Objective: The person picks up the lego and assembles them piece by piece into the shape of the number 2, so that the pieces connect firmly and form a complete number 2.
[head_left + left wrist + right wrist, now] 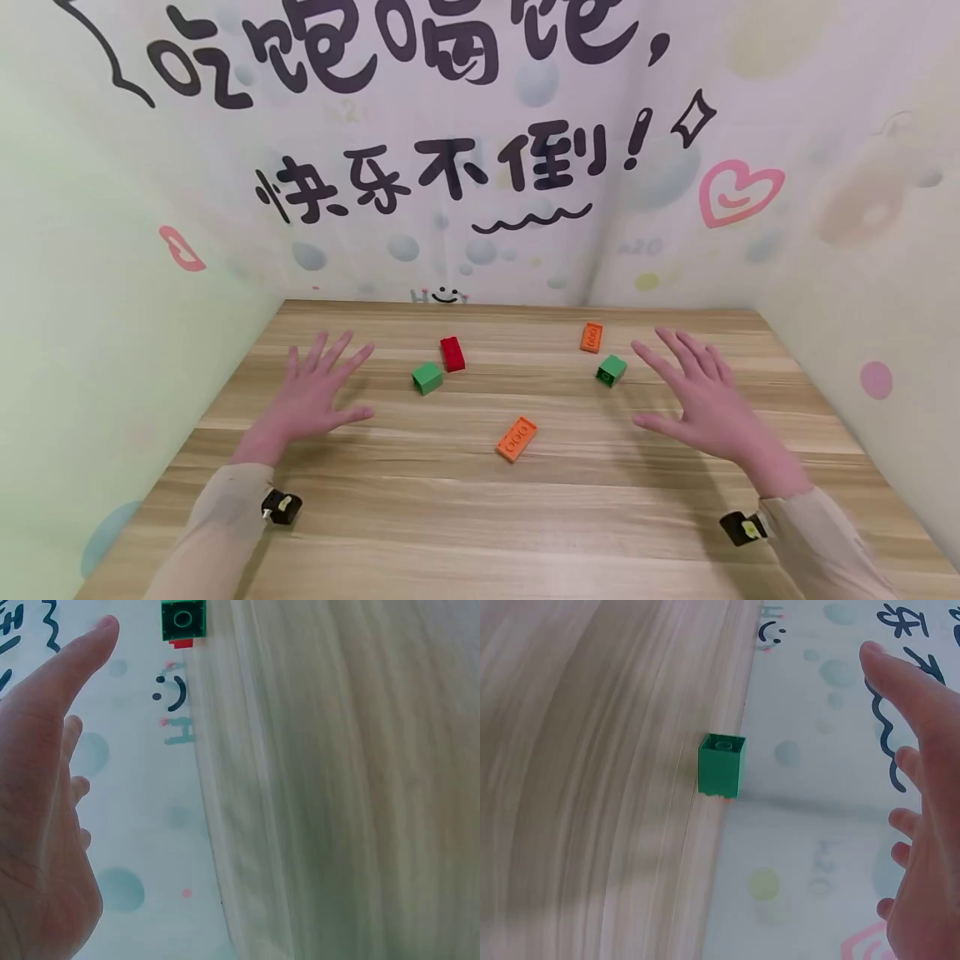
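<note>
My left hand (318, 396) is held over the left part of the wooden table, fingers spread and nothing in it. To its right lie a green toy brick (427, 378) and, just behind that, a red toy brick (452, 354). My right hand (701, 406) hovers on the other side, fingers also spread and holding nothing. Nearest to it is a second green brick (611, 370), its hollow underside showing; an orange brick (592, 337) lies farther back. Another orange brick (517, 439) lies underside up between the hands, closer to the front.
The wooden table (450, 533) ends at a printed white cloth backdrop (360, 258) with black lettering. Pale walls (885, 317) flank it on both sides. Each sleeved wrist carries a small black camera, the left camera (282, 507) and the right camera (743, 528).
</note>
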Tool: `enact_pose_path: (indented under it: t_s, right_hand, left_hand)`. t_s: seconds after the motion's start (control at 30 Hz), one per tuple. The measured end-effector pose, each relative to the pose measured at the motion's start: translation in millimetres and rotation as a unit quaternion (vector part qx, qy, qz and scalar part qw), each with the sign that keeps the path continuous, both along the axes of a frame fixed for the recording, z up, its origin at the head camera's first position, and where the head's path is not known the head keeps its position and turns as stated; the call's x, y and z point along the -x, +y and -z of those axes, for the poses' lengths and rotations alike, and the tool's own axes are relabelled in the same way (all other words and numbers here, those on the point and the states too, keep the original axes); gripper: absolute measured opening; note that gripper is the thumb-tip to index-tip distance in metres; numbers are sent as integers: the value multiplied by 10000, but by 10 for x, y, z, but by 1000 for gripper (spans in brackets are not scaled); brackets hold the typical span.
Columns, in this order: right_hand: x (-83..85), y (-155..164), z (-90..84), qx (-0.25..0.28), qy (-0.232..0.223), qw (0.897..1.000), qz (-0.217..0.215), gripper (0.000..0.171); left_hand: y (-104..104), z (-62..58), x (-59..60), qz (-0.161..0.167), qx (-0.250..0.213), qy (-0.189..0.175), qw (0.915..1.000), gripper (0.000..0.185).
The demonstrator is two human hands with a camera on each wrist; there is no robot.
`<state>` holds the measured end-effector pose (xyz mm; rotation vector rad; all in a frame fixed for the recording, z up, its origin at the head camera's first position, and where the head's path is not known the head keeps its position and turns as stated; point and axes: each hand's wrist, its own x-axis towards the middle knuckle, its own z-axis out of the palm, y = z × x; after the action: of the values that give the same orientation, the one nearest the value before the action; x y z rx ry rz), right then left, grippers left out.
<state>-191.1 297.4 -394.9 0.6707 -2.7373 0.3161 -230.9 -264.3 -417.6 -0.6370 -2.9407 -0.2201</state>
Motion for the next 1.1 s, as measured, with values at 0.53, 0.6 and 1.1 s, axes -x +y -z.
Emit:
enact_pose_path:
  t_s: [0.53, 0.6, 1.1]
  right_hand:
    - [186, -474, 50, -105, -82, 9977, -668, 95]
    - [201, -544, 67, -114, -102, 9968, -785, 95]
    - [312, -900, 228, -65, -297, 9921, -1219, 91]
  left_hand:
    - [79, 32, 21, 57, -354, -77, 9993, 93]
    - [93, 37, 21, 101, -410, -60, 9991, 93]
    - [205, 85, 107, -18, -615, -316, 9976, 92]
